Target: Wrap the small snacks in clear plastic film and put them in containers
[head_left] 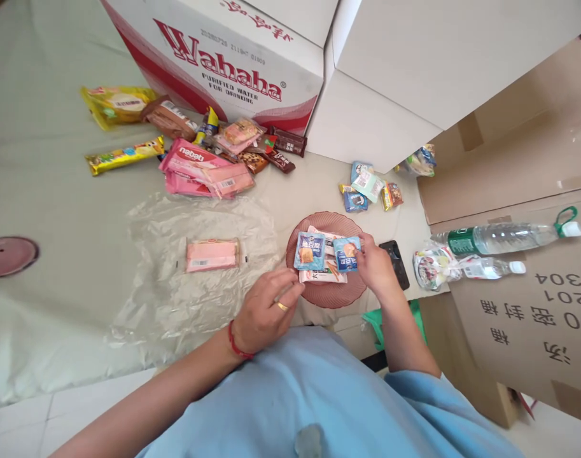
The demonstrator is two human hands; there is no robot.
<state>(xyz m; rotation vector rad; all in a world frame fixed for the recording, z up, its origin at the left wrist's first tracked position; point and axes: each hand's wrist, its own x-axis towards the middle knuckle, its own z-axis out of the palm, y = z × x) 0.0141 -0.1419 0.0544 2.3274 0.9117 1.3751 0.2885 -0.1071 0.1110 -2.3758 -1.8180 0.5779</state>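
Note:
A pinkish, ribbed plate [319,298] lies in front of me with white snack packets [314,276] on it. Above these, on the plate's left half, rests a blue snack packet [310,250]. My right hand [377,262] pinches a second blue snack packet [346,253] by its right edge, over the plate. My left hand [271,306], wearing a ring and a red bracelet, is at the plate's left rim with curled fingers; whatever they grip, if anything, is hidden. Left of it, a pink wrapped wafer pack [212,255] lies on a clear plastic bag [156,286].
Pink, yellow and brown snack packs [189,159] are heaped before a Wahaha carton [223,70]. Small packets [366,184] lie beyond the plate. On the right are a black phone [395,264], plastic bottles [504,237] and cardboard [524,305]. A pink button-shaped object [11,256] sits far left.

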